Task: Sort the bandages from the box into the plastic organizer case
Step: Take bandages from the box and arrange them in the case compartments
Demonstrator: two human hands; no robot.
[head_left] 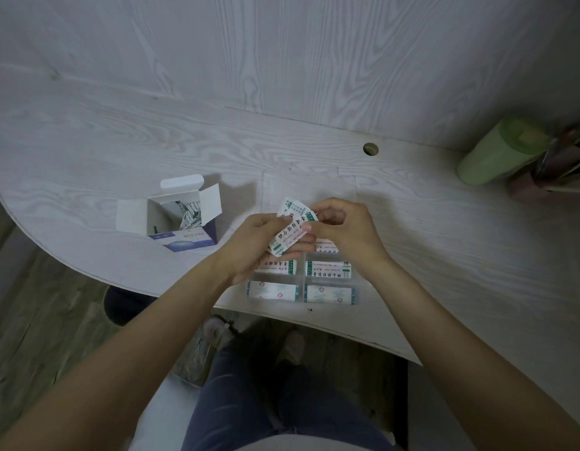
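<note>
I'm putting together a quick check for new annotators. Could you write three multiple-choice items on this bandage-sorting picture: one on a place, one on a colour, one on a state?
1. Where does the bandage box stand relative to the organizer case?
A. To its left on the table
B. Inside it
C. On the floor

2. What colour is the bottle at the far right of the table?
A. Red
B. Light green
C. Black

3. What state is the box in?
A. Taped closed
C. Crushed flat
B. Open at the top, bandages inside

Answers:
1. A, the box stands on the table left of the case, which lies under the hands.
2. B, its body is pale green.
3. B, the flaps stand up and wrapped bandages show inside, while the left hand and right hand hold a bunch of bandages over the case.
</note>
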